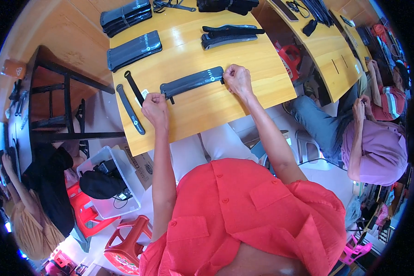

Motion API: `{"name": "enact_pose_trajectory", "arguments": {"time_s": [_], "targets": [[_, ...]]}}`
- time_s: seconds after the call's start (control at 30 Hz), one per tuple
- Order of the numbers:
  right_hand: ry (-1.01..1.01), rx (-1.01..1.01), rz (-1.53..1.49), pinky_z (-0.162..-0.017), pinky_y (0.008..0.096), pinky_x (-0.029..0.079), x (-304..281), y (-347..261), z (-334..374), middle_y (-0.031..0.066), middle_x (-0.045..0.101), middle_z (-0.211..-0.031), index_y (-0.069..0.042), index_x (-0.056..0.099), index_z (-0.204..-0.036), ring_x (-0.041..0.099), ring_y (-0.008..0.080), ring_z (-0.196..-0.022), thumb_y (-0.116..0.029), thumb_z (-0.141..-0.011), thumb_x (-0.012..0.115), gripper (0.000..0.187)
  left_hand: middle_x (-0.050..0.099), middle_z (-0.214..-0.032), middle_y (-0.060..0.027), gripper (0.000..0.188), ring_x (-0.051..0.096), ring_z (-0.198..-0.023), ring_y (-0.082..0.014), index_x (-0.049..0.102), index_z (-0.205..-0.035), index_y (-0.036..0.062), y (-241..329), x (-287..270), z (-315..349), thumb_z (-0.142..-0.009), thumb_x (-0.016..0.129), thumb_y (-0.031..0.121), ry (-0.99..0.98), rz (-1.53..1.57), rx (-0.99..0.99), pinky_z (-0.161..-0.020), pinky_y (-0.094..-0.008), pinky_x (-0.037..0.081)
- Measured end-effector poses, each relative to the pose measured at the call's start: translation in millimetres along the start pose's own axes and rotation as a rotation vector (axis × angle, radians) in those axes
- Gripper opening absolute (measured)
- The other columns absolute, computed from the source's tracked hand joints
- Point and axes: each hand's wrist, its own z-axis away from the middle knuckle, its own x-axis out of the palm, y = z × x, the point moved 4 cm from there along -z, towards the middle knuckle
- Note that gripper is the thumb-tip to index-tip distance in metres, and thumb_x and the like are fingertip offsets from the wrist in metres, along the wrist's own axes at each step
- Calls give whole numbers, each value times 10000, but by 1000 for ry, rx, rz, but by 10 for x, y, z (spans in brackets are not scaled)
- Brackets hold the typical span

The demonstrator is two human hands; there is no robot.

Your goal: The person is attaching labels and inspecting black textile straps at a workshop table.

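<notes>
Head: hands [238, 82] pinched @ blk strip [192, 83]

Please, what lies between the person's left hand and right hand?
In the head view, a long flat black piece stretches from the left hand to the right hand.

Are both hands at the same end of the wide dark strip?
No, the left hand is at one end of the wide dark strip, the right hand at the other.

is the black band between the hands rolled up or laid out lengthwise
Laid out lengthwise: the black band spans from the left hand to the right hand on the yellow table.
</notes>
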Motion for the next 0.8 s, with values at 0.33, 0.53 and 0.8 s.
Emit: {"name": "enact_pose_trajectory", "arguments": {"time_s": [0.33,0.53,0.8], "targets": [[92,-124,95,-557,351,506,-2,-60,36,153,621,-609,-25,614,-637,591,227,-457,-111,-703,596,109,611,-614,-94,94,591,-537,-182,634,-748,-12,-140,35,-70,-764,623,80,-12,-50,-16,-538,-311,468],[-111,143,-403,-560,403,489,-56,-68,135,158,576,-576,39,586,-795,592,330,-541,-70,-782,522,126,618,-713,-167,168,613,-622,-277,596,-927,-49,-85,-124,38,-823,521,60,-90,335,-117,-575,-353,473],[145,-657,284,-958,469,367,-170,-434,698,186,490,-1231,1,527,-1141,470,304,-1153,-249,-870,525,369,385,-1332,-180,629,358,-1230,-306,367,-1306,-22,430,61,618,-817,573,317,-190,-367,677,-1015,-442,264]]}}
